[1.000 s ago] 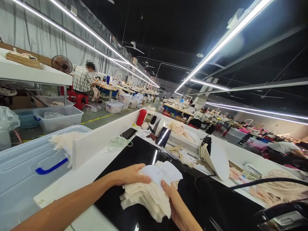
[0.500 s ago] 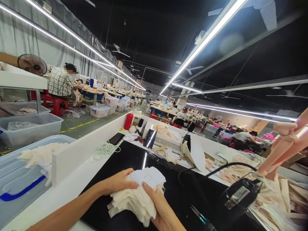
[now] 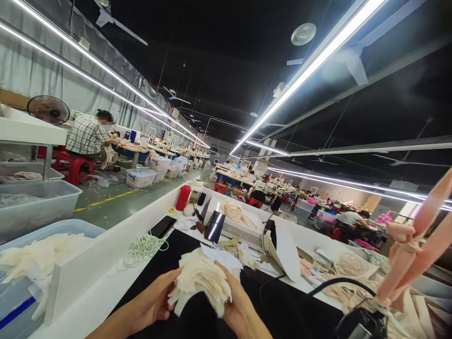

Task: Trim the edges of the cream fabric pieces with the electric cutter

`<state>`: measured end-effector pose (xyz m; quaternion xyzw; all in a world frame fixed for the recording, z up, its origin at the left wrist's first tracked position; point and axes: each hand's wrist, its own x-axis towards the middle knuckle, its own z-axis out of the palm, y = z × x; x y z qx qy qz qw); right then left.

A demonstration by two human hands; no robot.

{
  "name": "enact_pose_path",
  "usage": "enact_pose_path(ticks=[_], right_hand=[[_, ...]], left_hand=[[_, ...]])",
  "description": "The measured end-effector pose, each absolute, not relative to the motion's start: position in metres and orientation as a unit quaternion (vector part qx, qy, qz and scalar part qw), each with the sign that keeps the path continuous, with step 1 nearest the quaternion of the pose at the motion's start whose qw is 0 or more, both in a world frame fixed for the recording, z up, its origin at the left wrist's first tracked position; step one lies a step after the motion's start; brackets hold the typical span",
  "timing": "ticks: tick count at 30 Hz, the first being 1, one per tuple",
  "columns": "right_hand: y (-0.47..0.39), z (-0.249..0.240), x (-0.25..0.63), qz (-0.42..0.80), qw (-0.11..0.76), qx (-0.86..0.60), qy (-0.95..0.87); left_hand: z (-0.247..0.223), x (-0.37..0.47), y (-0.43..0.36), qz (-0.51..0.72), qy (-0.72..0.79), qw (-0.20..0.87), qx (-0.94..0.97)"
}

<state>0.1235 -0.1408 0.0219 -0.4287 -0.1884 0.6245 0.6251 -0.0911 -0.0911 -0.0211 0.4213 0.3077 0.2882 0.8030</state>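
A thick stack of cream cut fabric pieces (image 3: 203,280) is held up between my two hands above the black table top (image 3: 176,249), its layered edges facing me. My left hand (image 3: 160,296) grips the left side, fingers curled around the edge. On the opposite side, my right hand (image 3: 238,301) is closed on the stack with the thumb along its upper edge. A white paper piece (image 3: 226,259) with a pointed outline shows behind the fabric. Beyond it lie loose fabric scraps (image 3: 247,252).
A phone (image 3: 163,227) and pale green cord (image 3: 146,249) lie at the left. A dark cylinder (image 3: 214,227) stands near a white slotted machine (image 3: 243,228). At right is a black device (image 3: 363,322) by peach straps. A seated person (image 3: 84,134) works far left.
The stack has been tipped so its layered edges face me and the white sheet sits behind. My left hand has shifted down its side. The whole view has tilted upward slightly.
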Motion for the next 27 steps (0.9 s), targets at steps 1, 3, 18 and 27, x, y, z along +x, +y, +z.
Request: enact_pose_path(ticks=[1,3,18,27], right_hand=[[-0.132,0.029,0.126,0.624,0.631,-0.422,-0.185],[-0.113,0.042,0.130,0.619,0.646,-0.407,-0.182],[0.013,0.111,0.167,0.504,0.769,-0.340,-0.200],[0.100,0.182,0.285,0.322,0.865,-0.239,-0.302]], left_hand=[[-0.022,-0.090,-0.091,0.290,0.333,0.799,0.409],[-0.026,-0.089,-0.090,0.299,0.356,0.791,0.398],[-0.022,-0.100,-0.108,0.260,0.346,0.792,0.430],[-0.027,-0.103,-0.114,0.245,0.356,0.805,0.407]])
